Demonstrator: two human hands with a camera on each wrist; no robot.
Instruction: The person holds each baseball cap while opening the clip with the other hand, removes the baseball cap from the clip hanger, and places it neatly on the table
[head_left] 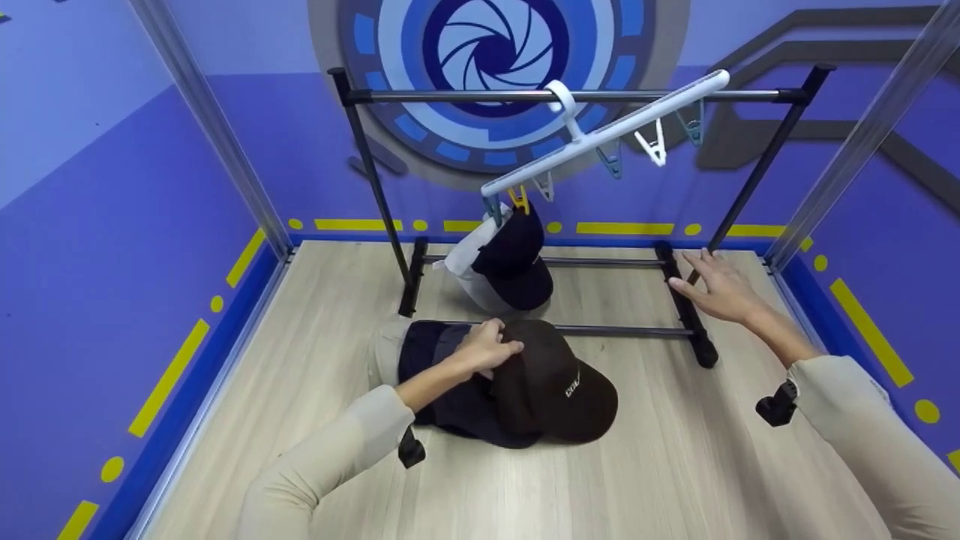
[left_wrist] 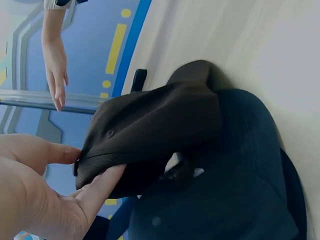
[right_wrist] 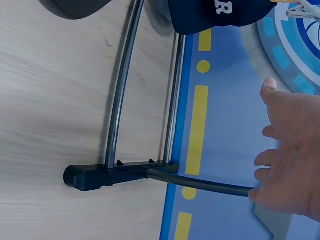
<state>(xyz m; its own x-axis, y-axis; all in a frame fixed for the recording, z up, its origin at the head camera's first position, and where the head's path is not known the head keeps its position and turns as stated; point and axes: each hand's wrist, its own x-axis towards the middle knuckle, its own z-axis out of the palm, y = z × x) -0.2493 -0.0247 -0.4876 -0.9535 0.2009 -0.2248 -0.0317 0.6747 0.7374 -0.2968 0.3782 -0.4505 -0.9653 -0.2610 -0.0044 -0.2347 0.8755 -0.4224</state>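
Left hand (head_left: 484, 352): pinches the back edge of the brown cap between thumb and fingers.
Brown cap (head_left: 551, 386): rests at the right end of a row of caps on the tabletop (head_left: 675, 465), brim to the right, light lettering on its front.
Navy caps (head_left: 457, 412): just left of it, overlapping; a beige cap (head_left: 385, 352) ends the row.
Right hand (head_left: 721, 289): thumb apart, holding nothing, near the right post of the rack (head_left: 701, 345); whether it touches cannot be told.
White hanger (head_left: 615, 131): hooked over the rack's top bar, left end tilted down.
Hanging caps: one dark (head_left: 517, 255), one white (head_left: 469, 259), clipped at that lower end.
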